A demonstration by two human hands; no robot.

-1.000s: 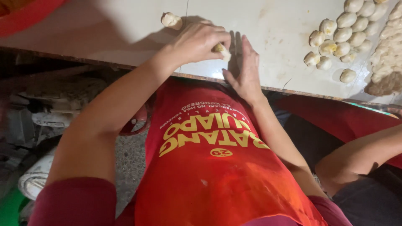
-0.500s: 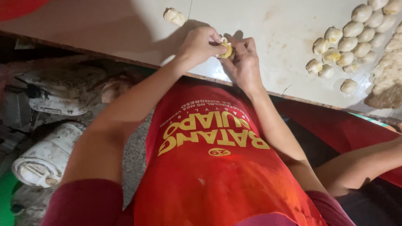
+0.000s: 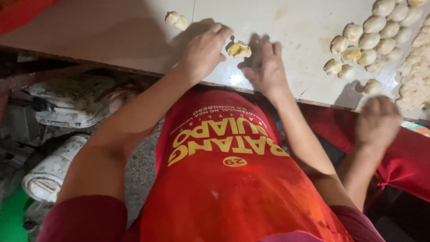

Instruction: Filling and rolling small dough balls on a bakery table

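We have opened our hands a little since half a second ago: then both closed round the dough piece, now it sits between them on the table (image 3: 286,27) near the edge closest to us. Our left hand (image 3: 205,50) curls over it, fingertips pinching its left side; our right hand (image 3: 268,68) lies flat on the board just right of it, fingers spread, touching it at most with the thumb. The dough piece (image 3: 238,48) shows a yellow filling on top, so by our reckoning it is not yet sealed and the wrapping is mid-way.

Counting outward from the grip: one dough piece in hand; one lone shaped ball (image 3: 177,19) up and to the left of our left hand; well to the right of our right hand a cluster of finished balls (image 3: 367,42), about fifteen that we can make out, some cut off by the frame; beyond them a mass of uncut dough (image 3: 414,83) at the right edge. A third hand, a neighbour's hand (image 3: 378,123), blurred, comes in right of our right arm; it is new in view.
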